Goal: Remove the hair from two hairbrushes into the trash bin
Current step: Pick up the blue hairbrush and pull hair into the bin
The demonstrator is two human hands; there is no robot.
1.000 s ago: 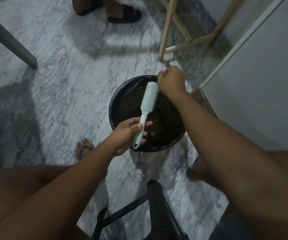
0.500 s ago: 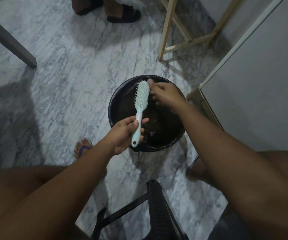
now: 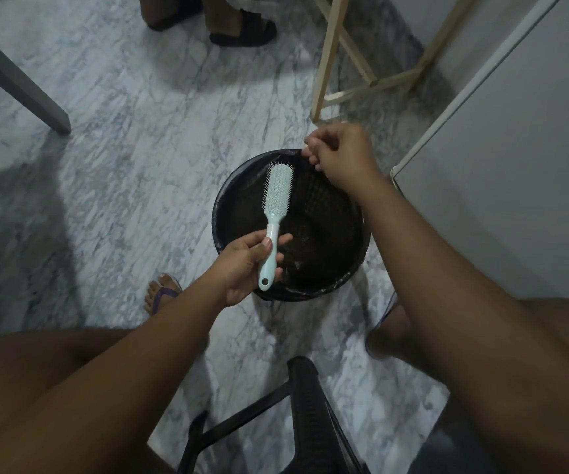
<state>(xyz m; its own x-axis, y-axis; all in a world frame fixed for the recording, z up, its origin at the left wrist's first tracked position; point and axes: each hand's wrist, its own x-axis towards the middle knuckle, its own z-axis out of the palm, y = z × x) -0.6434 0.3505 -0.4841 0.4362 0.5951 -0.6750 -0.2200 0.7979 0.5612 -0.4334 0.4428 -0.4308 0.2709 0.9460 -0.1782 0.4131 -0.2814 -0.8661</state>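
A pale mint hairbrush point(image 3: 277, 195) is held bristles up over the round black trash bin point(image 3: 223, 203), which has a dark liner. My left hand point(image 3: 247, 263) grips the brush by its handle at the bin's near rim. My right hand point(image 3: 339, 155) hovers over the bin's far rim, up and right of the brush head, fingers pinched together. Any hair between those fingertips is too fine to make out. Only one hairbrush is in view.
A white cabinet point(image 3: 502, 172) stands right of the bin. A wooden frame point(image 3: 331, 56) rises behind it, a grey table leg point(image 3: 19, 83) at far left. Another person's sandalled feet point(image 3: 242, 29) are at the top. A black chair arm point(image 3: 307, 405) sits between my knees.
My right hand went from the bin's far rim to the brush head, then pulled back up and away, pinched. The brush tilted slightly; my left hand kept its grip.
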